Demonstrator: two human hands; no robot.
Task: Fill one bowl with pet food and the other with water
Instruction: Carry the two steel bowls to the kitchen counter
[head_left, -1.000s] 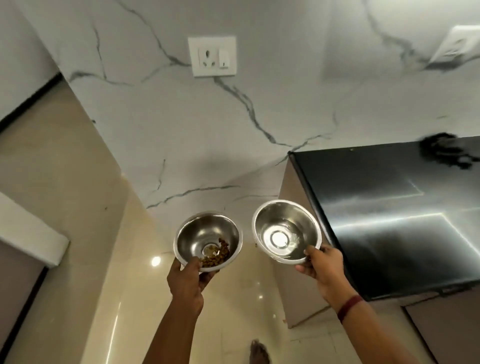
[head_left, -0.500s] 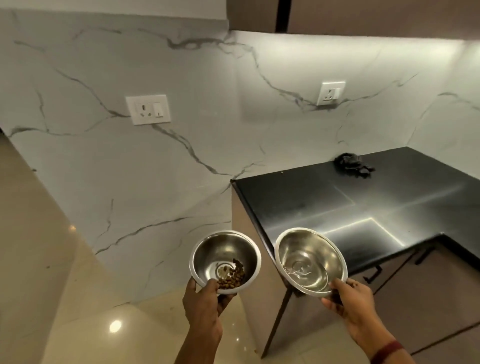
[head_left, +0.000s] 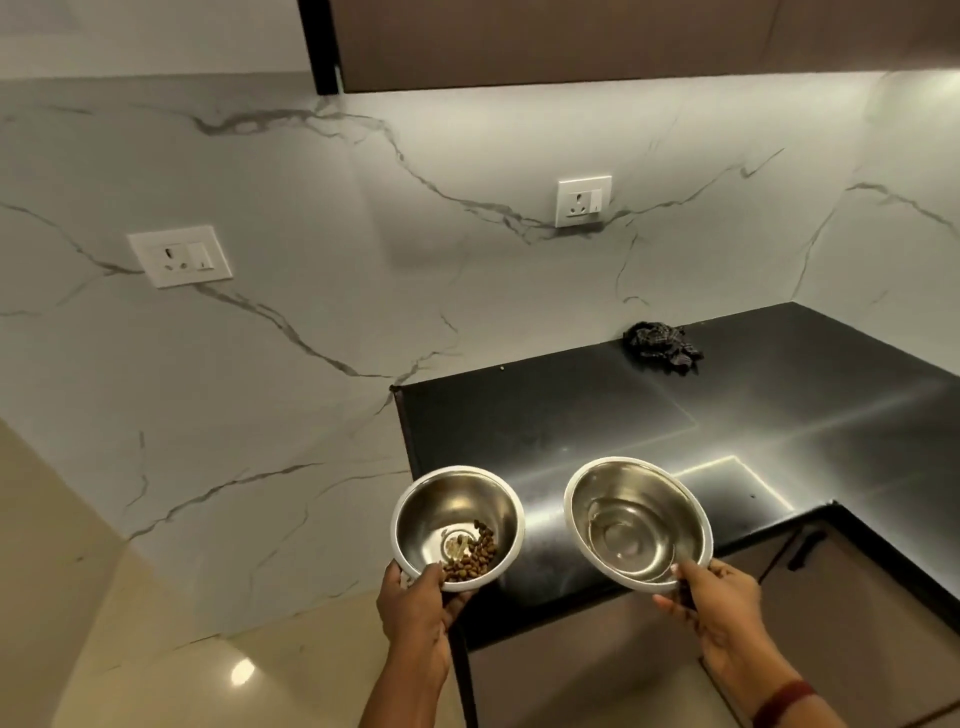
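Two steel bowls are held in the air over the near left corner of the black countertop (head_left: 597, 405). My left hand (head_left: 415, 613) grips the near rim of the left bowl (head_left: 457, 519), with the thumb over the edge; brown pet food (head_left: 470, 558) lies in a small heap at its bottom. My right hand (head_left: 717, 613) pinches the near rim of the right bowl (head_left: 638, 519), which holds clear water and is tilted slightly toward me.
A crumpled dark cloth (head_left: 662, 347) lies at the back of the countertop near the marble wall. Two wall sockets, one at the left (head_left: 179, 255) and one above the counter (head_left: 583, 201), sit in the backsplash. Dark overhead cabinets (head_left: 571, 41) hang above. Cream floor tiles (head_left: 156, 675) lie at lower left.
The view has swung right and up from the floor and wall to the countertop. Both bowls, still held in my hands, have come over the counter's near edge.
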